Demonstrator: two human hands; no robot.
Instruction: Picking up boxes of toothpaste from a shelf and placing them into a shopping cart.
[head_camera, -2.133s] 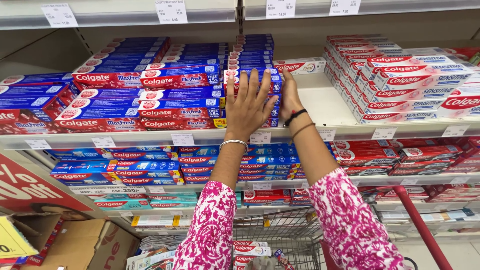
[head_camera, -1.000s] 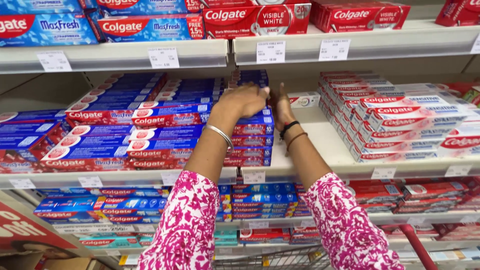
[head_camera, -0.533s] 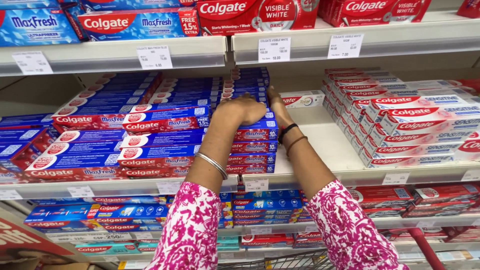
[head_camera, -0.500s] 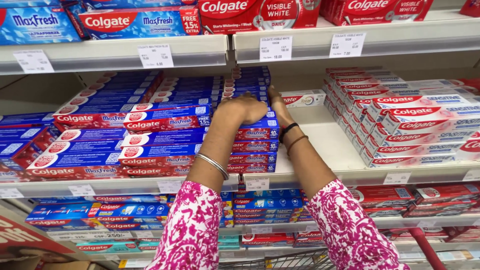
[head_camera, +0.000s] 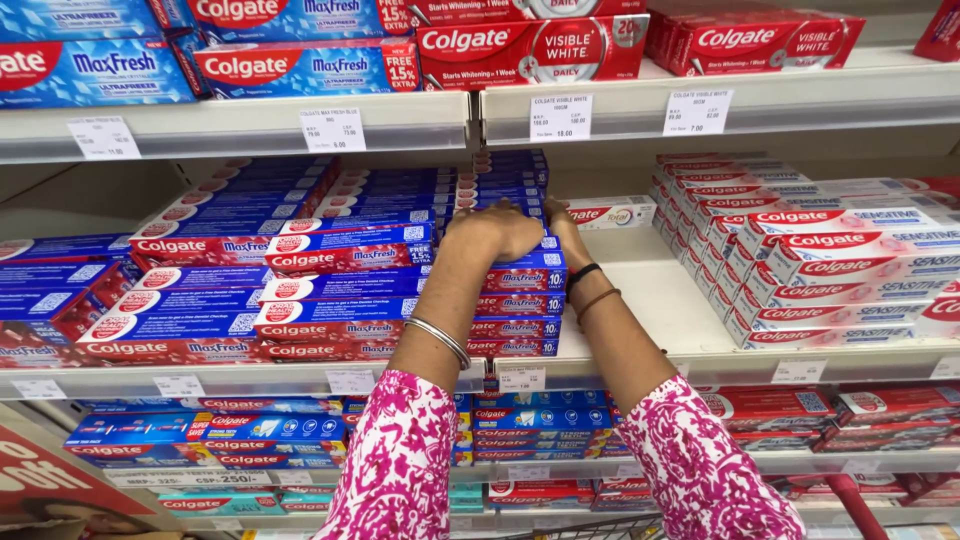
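A narrow stack of blue-and-red toothpaste boxes (head_camera: 520, 300) stands on the middle shelf (head_camera: 660, 300), straight ahead. My left hand (head_camera: 497, 232) lies over the top of this stack, fingers curled down over the uppermost box. My right hand (head_camera: 560, 218) presses on the stack's right side near the top, and its fingers are mostly hidden behind the left hand and the boxes. A metal bangle is on my left wrist and two dark bands are on my right. Both sleeves are pink and white patterned.
More blue-and-red boxes (head_camera: 300, 280) fill the shelf to the left. Red-and-white boxes (head_camera: 830, 270) are stacked to the right, and a single box (head_camera: 620, 212) lies at the back. Red boxes (head_camera: 530, 45) sit on the shelf above, and price tags (head_camera: 560, 117) line its edge. A red cart bar (head_camera: 850, 500) shows below.
My fingers, flat on the stack two seconds ago, are now curled over its top. The view has tilted upward and moved closer. The hands have hardly shifted in the last half second.
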